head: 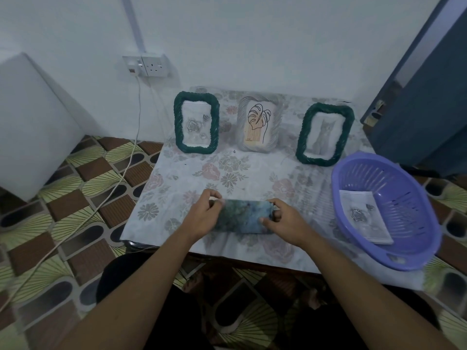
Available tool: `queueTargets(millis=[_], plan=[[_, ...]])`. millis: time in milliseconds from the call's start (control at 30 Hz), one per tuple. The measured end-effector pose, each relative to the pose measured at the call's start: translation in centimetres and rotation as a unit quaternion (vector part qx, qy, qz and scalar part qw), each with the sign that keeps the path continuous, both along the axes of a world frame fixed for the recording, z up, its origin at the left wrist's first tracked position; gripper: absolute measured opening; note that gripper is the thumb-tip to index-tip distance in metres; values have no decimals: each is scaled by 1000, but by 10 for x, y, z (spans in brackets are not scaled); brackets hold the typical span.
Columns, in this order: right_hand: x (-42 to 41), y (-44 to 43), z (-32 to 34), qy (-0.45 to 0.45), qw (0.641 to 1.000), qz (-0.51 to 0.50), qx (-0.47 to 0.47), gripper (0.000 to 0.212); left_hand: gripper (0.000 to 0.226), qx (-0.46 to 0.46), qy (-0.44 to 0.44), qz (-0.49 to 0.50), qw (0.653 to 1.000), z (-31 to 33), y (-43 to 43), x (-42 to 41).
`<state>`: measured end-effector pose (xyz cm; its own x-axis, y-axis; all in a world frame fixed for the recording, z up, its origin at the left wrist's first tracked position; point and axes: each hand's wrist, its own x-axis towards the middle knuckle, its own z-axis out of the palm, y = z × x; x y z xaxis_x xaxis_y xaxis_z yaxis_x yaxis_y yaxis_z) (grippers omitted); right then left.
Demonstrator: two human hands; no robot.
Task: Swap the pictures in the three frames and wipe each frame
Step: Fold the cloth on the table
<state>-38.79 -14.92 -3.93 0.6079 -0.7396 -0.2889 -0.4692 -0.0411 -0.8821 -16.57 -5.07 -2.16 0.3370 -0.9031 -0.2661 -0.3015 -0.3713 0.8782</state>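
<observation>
Three frames stand along the back of the table. The left green frame (196,123) holds a rose picture, the middle grey frame (260,123) a leaf drawing, and the right green frame (324,134) a cat picture. A folded blue-green cloth (243,216) lies near the table's front edge. My left hand (204,216) grips its left end. My right hand (283,219) pinches its right end. A loose rose picture (364,216) lies inside the purple basket (409,251).
The small table (177,178) has a floral cover and stands against a white wall. A socket (147,65) with a hanging white cable (131,152) is at the left. A blue door (427,97) stands at the right, a white box (32,122) at the far left.
</observation>
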Motion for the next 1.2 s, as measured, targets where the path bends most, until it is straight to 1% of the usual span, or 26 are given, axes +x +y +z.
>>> queueTargets(millis=[67,100,167,267,333,367,433,500,533,567,600,667,733,767,833,867,967,1067,1200], plan=[[5,-1,-2,1,999,-34,5,29,30,16,35,4,999,1,-2,1],[7,-2,-4,7,999,-48,3,30,39,24,27,-1,999,0,-2,2],[12,-3,-7,36,997,-71,-13,32,53,35,-28,-6,999,-3,-2,3],[19,-3,-11,83,991,-92,-42,38,74,30,-102,24,994,-9,-3,2],[23,-2,-10,126,985,-88,-79,44,82,27,-137,32,990,-14,-3,2],[26,-1,-8,148,980,-85,-103,48,82,27,-160,28,986,-17,-3,2],[28,3,-7,180,967,-77,-165,58,72,19,-238,12,971,-20,-4,-2],[32,8,-6,194,950,-63,-238,59,55,-11,-358,0,934,-20,-3,-10],[35,10,-5,191,944,-59,-264,56,49,-30,-405,-6,914,-20,-4,-14],[38,11,-6,189,940,-52,-279,53,48,-40,-429,-17,902,-20,-5,-18],[41,11,-7,193,939,-42,-281,50,50,-39,-437,-36,898,-20,-6,-22],[45,11,-14,213,940,-9,-265,47,53,-2,-438,-86,895,-24,-10,-29],[48,13,-23,235,942,23,-239,50,57,48,-434,-132,890,-34,-14,-33],[48,14,-26,248,940,32,-233,51,62,60,-433,-145,888,-39,-14,-33],[48,16,-32,274,932,29,-236,52,74,65,-442,-160,880,-45,-15,-33],[47,16,-33,282,930,26,-236,52,76,63,-450,-165,875,-47,-15,-32],[47,16,-34,296,927,21,-231,54,72,67,-457,-174,870,-48,-15,-23],[44,17,-32,308,922,9,-234,56,59,73,-444,-160,878,-49,-14,-12],[40,21,-32,331,917,-17,-222,60,55,76,-432,-147,887,-52,-11,-7]])
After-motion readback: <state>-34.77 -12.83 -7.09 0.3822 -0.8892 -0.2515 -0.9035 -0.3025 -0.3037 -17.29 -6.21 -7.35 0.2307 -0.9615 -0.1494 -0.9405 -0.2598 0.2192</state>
